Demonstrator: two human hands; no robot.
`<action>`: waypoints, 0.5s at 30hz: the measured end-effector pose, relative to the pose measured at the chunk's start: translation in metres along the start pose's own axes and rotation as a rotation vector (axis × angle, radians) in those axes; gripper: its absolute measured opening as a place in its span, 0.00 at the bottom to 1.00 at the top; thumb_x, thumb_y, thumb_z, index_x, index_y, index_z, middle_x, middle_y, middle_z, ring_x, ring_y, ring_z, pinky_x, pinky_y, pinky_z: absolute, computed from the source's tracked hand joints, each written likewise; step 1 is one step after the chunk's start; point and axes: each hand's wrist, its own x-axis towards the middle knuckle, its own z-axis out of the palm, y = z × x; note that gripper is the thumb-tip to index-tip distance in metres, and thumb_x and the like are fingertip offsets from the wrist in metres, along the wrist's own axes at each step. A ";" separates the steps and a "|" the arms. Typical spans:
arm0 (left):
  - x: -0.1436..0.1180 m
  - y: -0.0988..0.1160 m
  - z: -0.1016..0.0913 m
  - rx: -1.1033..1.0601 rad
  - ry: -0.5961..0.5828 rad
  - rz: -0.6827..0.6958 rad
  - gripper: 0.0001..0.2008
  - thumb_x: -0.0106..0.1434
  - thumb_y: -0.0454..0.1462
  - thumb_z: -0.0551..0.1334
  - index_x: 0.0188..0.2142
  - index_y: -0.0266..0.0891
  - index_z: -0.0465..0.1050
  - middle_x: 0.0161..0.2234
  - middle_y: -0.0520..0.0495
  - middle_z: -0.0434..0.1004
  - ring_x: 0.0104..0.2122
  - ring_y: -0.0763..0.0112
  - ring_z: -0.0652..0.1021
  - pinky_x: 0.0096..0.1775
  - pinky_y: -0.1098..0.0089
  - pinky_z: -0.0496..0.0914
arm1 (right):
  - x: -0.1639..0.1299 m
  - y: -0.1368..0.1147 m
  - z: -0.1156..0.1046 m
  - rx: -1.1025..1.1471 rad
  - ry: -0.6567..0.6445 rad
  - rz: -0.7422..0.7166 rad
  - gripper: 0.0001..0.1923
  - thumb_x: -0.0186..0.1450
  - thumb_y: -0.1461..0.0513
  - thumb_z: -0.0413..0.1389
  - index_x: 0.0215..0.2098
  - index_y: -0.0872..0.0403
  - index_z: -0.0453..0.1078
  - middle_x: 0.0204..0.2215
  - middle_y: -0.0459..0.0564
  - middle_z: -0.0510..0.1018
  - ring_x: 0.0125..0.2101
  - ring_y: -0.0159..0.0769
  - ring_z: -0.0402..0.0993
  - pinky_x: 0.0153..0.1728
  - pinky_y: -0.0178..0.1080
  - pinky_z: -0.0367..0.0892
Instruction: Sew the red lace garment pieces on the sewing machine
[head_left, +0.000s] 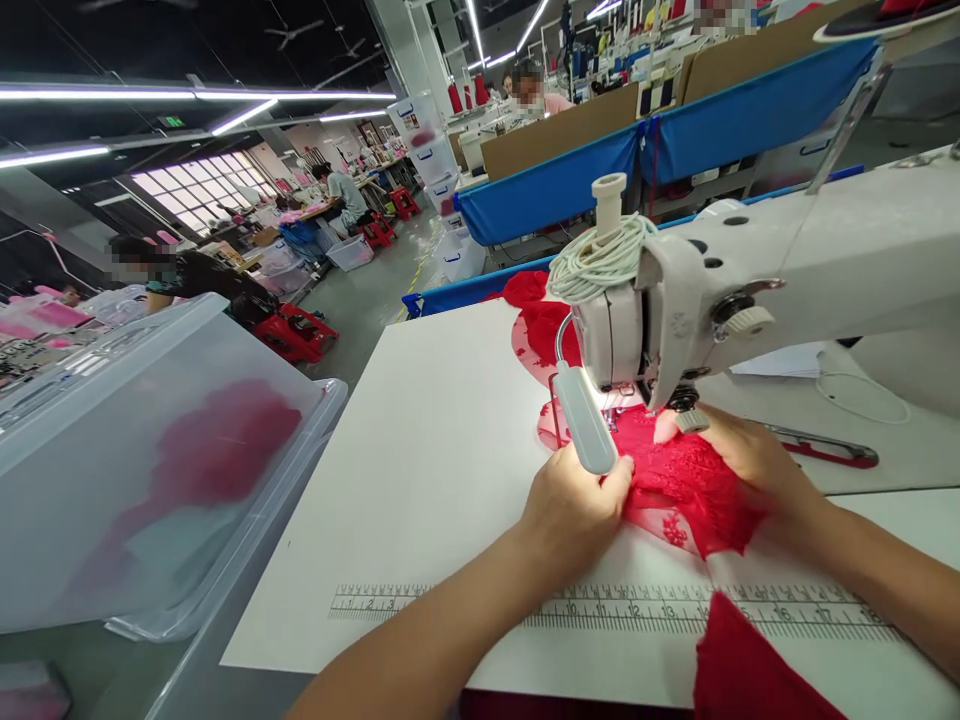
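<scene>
Sewing step underway: red lace fabric (pixel 686 480) lay under the sewing machine (pixel 750 290) needle, near table (pixel 450 450) front edge. Left hand (pixel 574 505) fingers pinched its edge; right hand (pixel 754 465) fingers pressed flat on it. Next probably needs steady, even feeding w/ both hands.

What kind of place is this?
Most likely a garment factory floor: a sewing machine with red lace fabric under the left hand and right hand, and other people seated at long worktables.
</scene>
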 end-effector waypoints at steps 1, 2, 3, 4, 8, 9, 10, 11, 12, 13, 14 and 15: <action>0.003 -0.002 0.000 -0.048 0.004 -0.011 0.08 0.63 0.30 0.57 0.35 0.37 0.76 0.34 0.43 0.77 0.28 0.66 0.74 0.27 0.68 0.69 | 0.001 -0.003 -0.002 0.024 -0.013 0.061 0.04 0.66 0.60 0.51 0.32 0.49 0.64 0.27 0.45 0.76 0.27 0.39 0.71 0.28 0.38 0.65; 0.006 -0.005 0.000 -0.127 0.002 -0.021 0.09 0.62 0.29 0.57 0.33 0.38 0.75 0.35 0.43 0.77 0.31 0.66 0.75 0.30 0.67 0.71 | 0.002 -0.006 -0.004 0.053 -0.022 0.102 0.04 0.64 0.59 0.52 0.31 0.49 0.64 0.26 0.44 0.76 0.25 0.38 0.70 0.27 0.38 0.64; 0.009 -0.008 -0.002 -0.238 -0.005 -0.043 0.09 0.62 0.29 0.56 0.33 0.39 0.75 0.36 0.44 0.78 0.34 0.65 0.76 0.34 0.66 0.73 | 0.003 -0.008 -0.005 0.085 -0.017 0.134 0.04 0.62 0.59 0.52 0.30 0.49 0.64 0.24 0.43 0.75 0.24 0.37 0.68 0.26 0.37 0.62; 0.012 -0.010 -0.003 -0.376 -0.017 -0.087 0.09 0.64 0.30 0.56 0.32 0.40 0.74 0.36 0.44 0.77 0.36 0.65 0.77 0.37 0.64 0.75 | 0.003 -0.010 -0.007 0.115 -0.005 0.165 0.04 0.59 0.59 0.53 0.28 0.49 0.62 0.22 0.42 0.74 0.23 0.36 0.67 0.24 0.37 0.61; 0.021 -0.023 -0.006 -0.950 -0.083 -0.399 0.14 0.69 0.39 0.55 0.26 0.41 0.65 0.21 0.52 0.67 0.24 0.70 0.72 0.30 0.67 0.72 | 0.006 -0.017 -0.013 0.303 0.016 0.381 0.05 0.49 0.62 0.50 0.26 0.48 0.61 0.15 0.40 0.69 0.17 0.34 0.64 0.19 0.35 0.57; 0.023 -0.026 -0.005 -1.033 -0.086 -0.443 0.14 0.68 0.39 0.56 0.25 0.41 0.62 0.20 0.53 0.64 0.23 0.72 0.70 0.29 0.69 0.70 | 0.007 -0.018 -0.015 0.363 0.016 0.438 0.09 0.48 0.63 0.49 0.29 0.48 0.63 0.14 0.39 0.69 0.16 0.35 0.64 0.17 0.35 0.56; 0.024 -0.029 -0.003 -1.084 -0.084 -0.459 0.14 0.67 0.39 0.57 0.24 0.41 0.60 0.20 0.54 0.64 0.23 0.73 0.69 0.29 0.70 0.69 | 0.007 -0.020 -0.016 0.413 0.028 0.480 0.13 0.46 0.63 0.47 0.31 0.48 0.65 0.13 0.39 0.69 0.14 0.35 0.63 0.16 0.35 0.56; 0.024 -0.031 -0.001 -1.107 -0.076 -0.461 0.14 0.65 0.39 0.58 0.24 0.41 0.60 0.22 0.53 0.65 0.24 0.73 0.69 0.30 0.70 0.68 | 0.008 -0.021 -0.017 0.448 0.062 0.505 0.16 0.46 0.63 0.47 0.33 0.49 0.66 0.12 0.39 0.69 0.13 0.35 0.63 0.15 0.36 0.56; 0.025 -0.033 0.000 -1.113 -0.067 -0.458 0.14 0.64 0.39 0.57 0.23 0.41 0.59 0.23 0.53 0.65 0.26 0.74 0.68 0.31 0.70 0.67 | 0.009 -0.021 -0.019 0.468 0.100 0.509 0.17 0.45 0.63 0.46 0.33 0.49 0.67 0.12 0.39 0.70 0.14 0.35 0.64 0.16 0.36 0.58; 0.025 -0.034 0.001 -1.114 -0.063 -0.456 0.14 0.64 0.38 0.57 0.23 0.40 0.59 0.24 0.53 0.65 0.26 0.74 0.68 0.31 0.70 0.66 | 0.010 -0.021 -0.021 0.475 0.130 0.493 0.17 0.45 0.63 0.46 0.33 0.50 0.67 0.14 0.41 0.72 0.15 0.35 0.66 0.18 0.36 0.61; 0.025 -0.034 0.002 -1.117 -0.060 -0.456 0.14 0.64 0.39 0.57 0.23 0.41 0.58 0.24 0.53 0.64 0.27 0.74 0.67 0.32 0.70 0.65 | 0.010 -0.020 -0.022 0.460 0.138 0.458 0.16 0.45 0.64 0.46 0.33 0.50 0.67 0.17 0.43 0.74 0.18 0.35 0.69 0.21 0.37 0.65; 0.025 -0.034 0.002 -1.119 -0.056 -0.457 0.15 0.64 0.39 0.56 0.23 0.41 0.56 0.24 0.53 0.63 0.27 0.73 0.66 0.31 0.70 0.64 | 0.010 -0.019 -0.023 0.411 0.118 0.405 0.15 0.47 0.63 0.46 0.32 0.51 0.67 0.21 0.46 0.77 0.22 0.36 0.72 0.25 0.38 0.67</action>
